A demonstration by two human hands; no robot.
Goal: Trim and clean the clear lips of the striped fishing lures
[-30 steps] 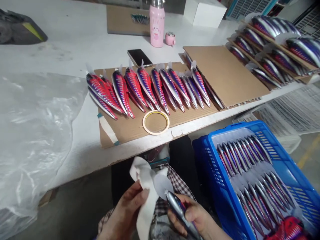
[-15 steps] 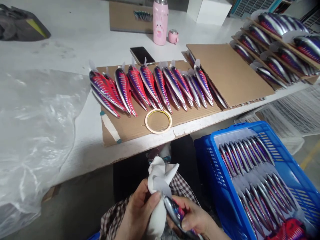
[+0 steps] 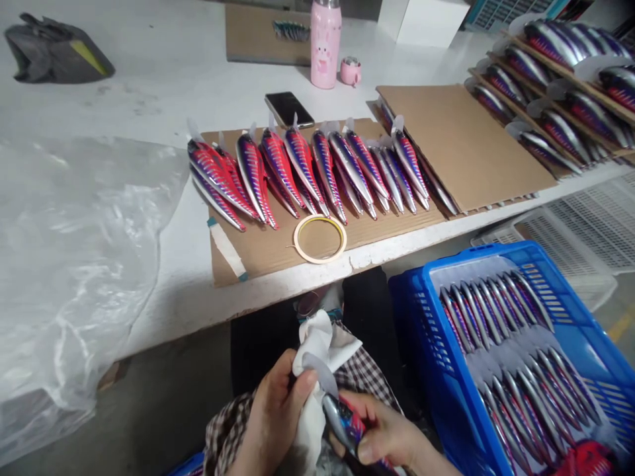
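Note:
Low in the view, below the table edge, my left hand [image 3: 275, 416] is closed around a white cloth [image 3: 317, 357] that wraps the front end of a silver, purple and red fishing lure [image 3: 344, 423]. My right hand [image 3: 387, 439] grips the lure's body from the right, thumb on top. A row of several similar red and purple lures [image 3: 307, 172] lies on a cardboard sheet [image 3: 268, 248] on the white table [image 3: 149, 79]. A blue crate [image 3: 575, 311] at my right holds several more lures in rows.
A roll of tape [image 3: 320, 239] sits on the cardboard near the table edge. A phone [image 3: 288, 109], a pink bottle [image 3: 325, 46] and a small pink cup [image 3: 350, 71] stand farther back. Clear plastic sheeting [image 3: 69, 264] covers the left. Stacked cardboard trays of lures [image 3: 555, 86] are at right.
My left hand has closed the cloth around the lure's front end, bunching it up. Both hands have drawn together and sit a little lower in the view.

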